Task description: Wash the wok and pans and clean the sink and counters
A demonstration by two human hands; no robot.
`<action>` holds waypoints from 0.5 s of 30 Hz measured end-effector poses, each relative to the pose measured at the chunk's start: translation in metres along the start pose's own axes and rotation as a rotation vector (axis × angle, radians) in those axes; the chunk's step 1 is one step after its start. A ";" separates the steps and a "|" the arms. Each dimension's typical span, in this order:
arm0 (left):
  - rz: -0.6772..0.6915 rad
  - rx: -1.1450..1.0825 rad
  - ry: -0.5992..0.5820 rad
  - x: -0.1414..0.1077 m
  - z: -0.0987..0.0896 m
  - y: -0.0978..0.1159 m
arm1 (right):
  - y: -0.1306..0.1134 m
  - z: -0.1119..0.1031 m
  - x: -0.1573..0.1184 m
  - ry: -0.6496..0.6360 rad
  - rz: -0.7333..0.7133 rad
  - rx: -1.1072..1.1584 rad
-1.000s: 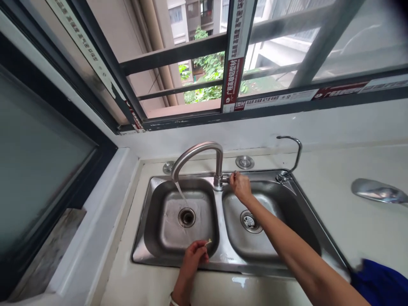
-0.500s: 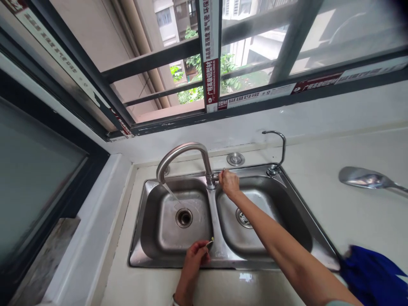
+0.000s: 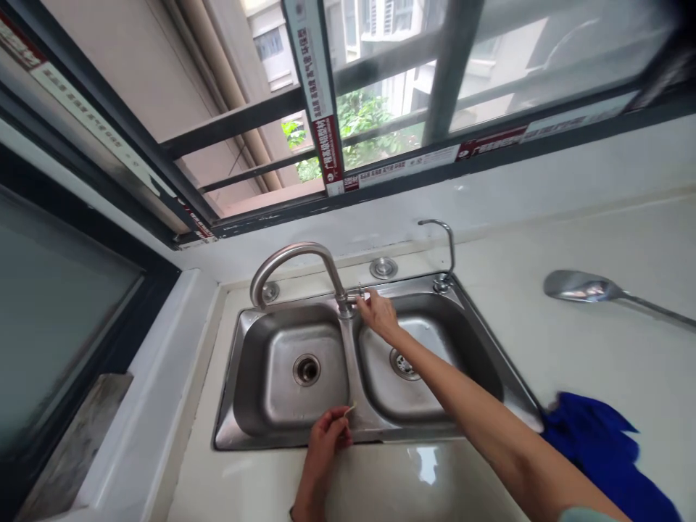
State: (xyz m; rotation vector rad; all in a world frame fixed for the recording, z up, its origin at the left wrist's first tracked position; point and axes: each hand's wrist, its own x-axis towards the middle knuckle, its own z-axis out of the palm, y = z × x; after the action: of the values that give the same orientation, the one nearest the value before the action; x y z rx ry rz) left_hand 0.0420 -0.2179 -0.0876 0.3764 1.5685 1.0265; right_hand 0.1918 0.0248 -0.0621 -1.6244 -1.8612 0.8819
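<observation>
My right hand is closed on the side handle of the curved steel faucet, behind the divider of the double sink. No water stream shows below the spout. My left hand is at the sink's front edge, its fingers pinched on a small thin pale piece that points up toward the divider. The left basin has an open drain; the right basin's drain holds a strainer and is partly beside my right forearm.
A small thin faucet stands at the back right corner. A metal spatula and a blue cloth lie on the right counter. Windows rise behind the sink. A round metal drain cover sits behind it.
The water stream from the spout has stopped. The view has shifted, so the sink and spatula appear further left. Both hands keep their holds.
</observation>
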 end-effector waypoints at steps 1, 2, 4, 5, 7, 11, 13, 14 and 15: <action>0.002 0.003 -0.005 -0.001 0.004 0.004 | 0.006 -0.004 -0.016 -0.042 -0.019 0.120; 0.001 0.011 -0.018 -0.001 0.009 0.007 | 0.013 -0.008 -0.034 -0.090 -0.032 0.240; -0.012 0.040 -0.086 0.003 0.024 0.013 | 0.030 -0.015 -0.077 -0.172 -0.025 0.424; -0.026 0.065 -0.141 0.007 0.033 0.014 | 0.040 -0.018 -0.101 -0.188 -0.008 0.519; -0.055 0.135 -0.272 0.015 0.056 0.015 | 0.057 -0.027 -0.148 -0.165 0.047 0.677; -0.099 0.371 -0.585 0.023 0.123 0.003 | 0.087 -0.056 -0.235 0.034 0.202 0.787; -0.111 0.510 -0.762 0.017 0.160 -0.009 | 0.100 -0.072 -0.276 0.165 0.258 0.849; -0.117 0.576 -0.850 0.010 0.178 -0.016 | 0.106 -0.077 -0.296 0.244 0.286 0.883; -0.131 0.643 -0.941 0.001 0.195 -0.024 | 0.112 -0.081 -0.317 0.331 0.315 0.914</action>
State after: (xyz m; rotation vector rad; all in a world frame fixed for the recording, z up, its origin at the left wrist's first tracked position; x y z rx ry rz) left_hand 0.2271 -0.1524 -0.0972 1.0103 0.9780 0.1242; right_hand 0.3736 -0.2689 -0.0812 -1.3400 -0.7712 1.2511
